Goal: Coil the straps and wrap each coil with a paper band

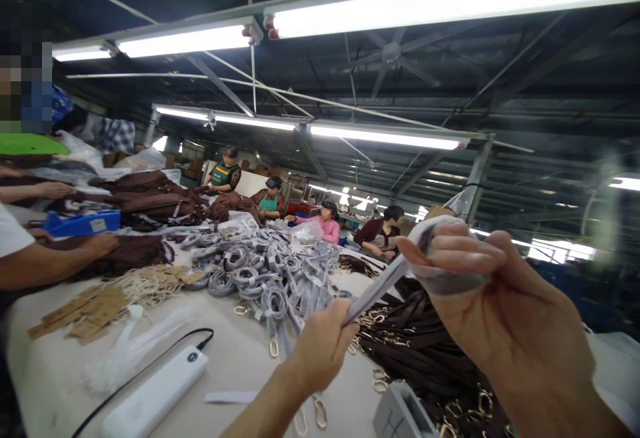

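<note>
My left hand [325,345] is closed around a grey strap [377,286] in a thin, clear-looking wrap. The strap runs up to the right, taut between my hands. My right hand [500,298] is raised, with the strap looped around its curled fingers. Below my left hand hang gold-coloured oval clasps [320,413]; whether they belong to this strap I cannot tell. Beyond it lies a heap of coiled grey straps [273,268]. Under my right hand spread dark brown straps [425,348] with gold clasps.
A grey tape dispenser [403,415] stands at the near edge. On the left lie a white power bank [155,391] with a black cable, brown card tags [95,308], a blue bin [83,223] and brown fabric. A co-worker's arm [55,265] reaches in there; several people sit or stand beyond.
</note>
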Tool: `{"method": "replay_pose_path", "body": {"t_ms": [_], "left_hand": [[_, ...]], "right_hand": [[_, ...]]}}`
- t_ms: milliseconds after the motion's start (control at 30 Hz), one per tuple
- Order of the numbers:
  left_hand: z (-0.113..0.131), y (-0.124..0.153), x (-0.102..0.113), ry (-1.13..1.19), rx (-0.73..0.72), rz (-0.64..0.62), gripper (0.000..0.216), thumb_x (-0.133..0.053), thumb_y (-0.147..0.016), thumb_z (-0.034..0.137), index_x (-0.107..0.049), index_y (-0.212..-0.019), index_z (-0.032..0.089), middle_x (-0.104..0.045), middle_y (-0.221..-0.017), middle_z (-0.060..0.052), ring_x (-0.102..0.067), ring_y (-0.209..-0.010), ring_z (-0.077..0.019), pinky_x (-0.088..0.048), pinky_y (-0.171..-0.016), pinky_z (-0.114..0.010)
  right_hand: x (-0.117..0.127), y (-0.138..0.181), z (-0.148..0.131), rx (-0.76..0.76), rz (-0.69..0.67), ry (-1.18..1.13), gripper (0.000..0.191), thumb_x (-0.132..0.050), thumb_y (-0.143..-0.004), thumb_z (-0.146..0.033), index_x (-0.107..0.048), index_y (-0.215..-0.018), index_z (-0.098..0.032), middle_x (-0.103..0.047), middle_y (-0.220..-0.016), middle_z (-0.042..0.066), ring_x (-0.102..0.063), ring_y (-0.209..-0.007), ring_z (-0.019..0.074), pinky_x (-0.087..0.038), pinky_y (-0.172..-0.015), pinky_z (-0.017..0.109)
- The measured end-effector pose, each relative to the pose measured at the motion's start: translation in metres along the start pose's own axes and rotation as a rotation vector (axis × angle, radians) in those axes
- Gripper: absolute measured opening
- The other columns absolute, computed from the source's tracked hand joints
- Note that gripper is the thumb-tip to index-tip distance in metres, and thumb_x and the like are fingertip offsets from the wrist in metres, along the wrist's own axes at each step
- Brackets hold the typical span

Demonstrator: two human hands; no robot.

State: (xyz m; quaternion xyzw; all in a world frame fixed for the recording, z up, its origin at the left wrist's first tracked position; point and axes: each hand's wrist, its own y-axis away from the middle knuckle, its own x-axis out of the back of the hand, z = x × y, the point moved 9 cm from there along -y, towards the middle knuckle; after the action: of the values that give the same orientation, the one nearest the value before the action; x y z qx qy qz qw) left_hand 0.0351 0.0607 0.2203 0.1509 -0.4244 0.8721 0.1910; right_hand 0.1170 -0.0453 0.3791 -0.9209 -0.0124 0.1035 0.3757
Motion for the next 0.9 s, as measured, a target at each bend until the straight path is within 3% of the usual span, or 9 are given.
{"method": "replay_pose_path", "body": {"t_ms": [133,233,333,433,533,600,733,900], "left_hand": [[0.019,-0.007,0.015,-0.132,-0.098,0.107,0.029,-0.034,-0.097,0.029,-0.048,-0.073,0.021,-0.056,-0.088,-0.005,-0.049,-0.084,-0.0211,-0.035,-0.078,-0.032],[0.017,-0.012,0.024,0.003,-0.034,0.145,0.033,-0.036,-0.096,0.032,-0.052,-0.070,0.019,-0.053,-0.080,-0.003,-0.049,-0.082,-0.0204,-0.035,-0.076,-0.031],[0.005,-0.014,0.018,0.252,0.064,0.089,0.035,-0.037,-0.095,0.039,-0.060,-0.080,0.018,-0.043,-0.065,0.004,-0.043,-0.064,-0.0153,-0.032,-0.062,-0.027],[-0.002,-0.015,0.001,0.475,0.114,-0.048,0.040,-0.040,-0.093,0.048,-0.062,-0.084,0.015,-0.034,-0.056,0.008,-0.030,-0.051,-0.0112,-0.023,-0.052,-0.025],[-0.001,-0.013,-0.014,0.628,0.162,-0.160,0.042,-0.046,-0.090,0.052,-0.061,-0.080,0.014,-0.034,-0.049,0.010,-0.023,-0.045,-0.0083,-0.015,-0.047,-0.025],[0.003,-0.010,-0.021,0.734,0.207,-0.185,0.043,-0.051,-0.086,0.055,-0.060,-0.078,0.014,-0.034,-0.046,0.011,-0.021,-0.042,-0.0069,-0.012,-0.044,-0.025],[0.013,0.002,-0.025,0.900,0.305,-0.234,0.048,-0.053,-0.080,0.063,-0.057,-0.073,0.016,-0.030,-0.042,0.013,-0.019,-0.037,-0.0051,-0.014,-0.041,-0.024],[0.008,0.006,-0.008,0.978,0.388,-0.356,0.042,-0.059,-0.078,0.057,-0.057,-0.067,0.017,-0.032,-0.036,0.011,-0.019,-0.031,-0.0046,-0.011,-0.036,-0.024]], "right_hand": [[0.015,-0.012,-0.006,0.134,0.027,0.105,0.037,-0.027,-0.100,-0.032,-0.063,-0.091,-0.025,-0.057,-0.081,0.005,-0.066,-0.081,0.0188,-0.049,-0.105,0.050],[0.019,-0.016,-0.007,0.235,-0.034,0.176,0.027,-0.040,-0.098,-0.035,-0.064,-0.095,-0.025,-0.062,-0.083,0.003,-0.068,-0.087,0.0201,-0.050,-0.102,0.048],[0.018,-0.018,-0.006,0.309,-0.070,0.257,0.023,-0.050,-0.095,-0.043,-0.062,-0.100,-0.024,-0.068,-0.083,0.002,-0.071,-0.088,0.0235,-0.053,-0.097,0.048],[0.021,-0.022,-0.002,0.371,-0.030,0.322,0.022,-0.055,-0.094,-0.044,-0.058,-0.101,-0.023,-0.071,-0.083,0.002,-0.073,-0.088,0.0237,-0.054,-0.092,0.045],[0.029,-0.030,0.005,0.427,0.041,0.462,0.019,-0.049,-0.098,-0.042,-0.052,-0.103,-0.023,-0.071,-0.086,0.002,-0.073,-0.085,0.0217,-0.055,-0.087,0.042],[0.033,-0.032,0.013,0.483,0.057,0.715,0.020,-0.039,-0.101,-0.039,-0.050,-0.103,-0.022,-0.070,-0.089,0.005,-0.072,-0.087,0.0215,-0.054,-0.085,0.041],[0.031,-0.025,0.045,0.606,-0.086,1.362,0.029,-0.036,-0.100,-0.043,-0.052,-0.090,-0.022,-0.068,-0.078,0.008,-0.069,-0.075,0.0256,-0.052,-0.072,0.039],[0.036,0.005,0.077,0.591,-0.345,1.449,0.033,-0.038,-0.100,-0.041,-0.049,-0.073,-0.026,-0.062,-0.058,0.002,-0.062,-0.052,0.0221,-0.045,-0.052,0.034]]}}
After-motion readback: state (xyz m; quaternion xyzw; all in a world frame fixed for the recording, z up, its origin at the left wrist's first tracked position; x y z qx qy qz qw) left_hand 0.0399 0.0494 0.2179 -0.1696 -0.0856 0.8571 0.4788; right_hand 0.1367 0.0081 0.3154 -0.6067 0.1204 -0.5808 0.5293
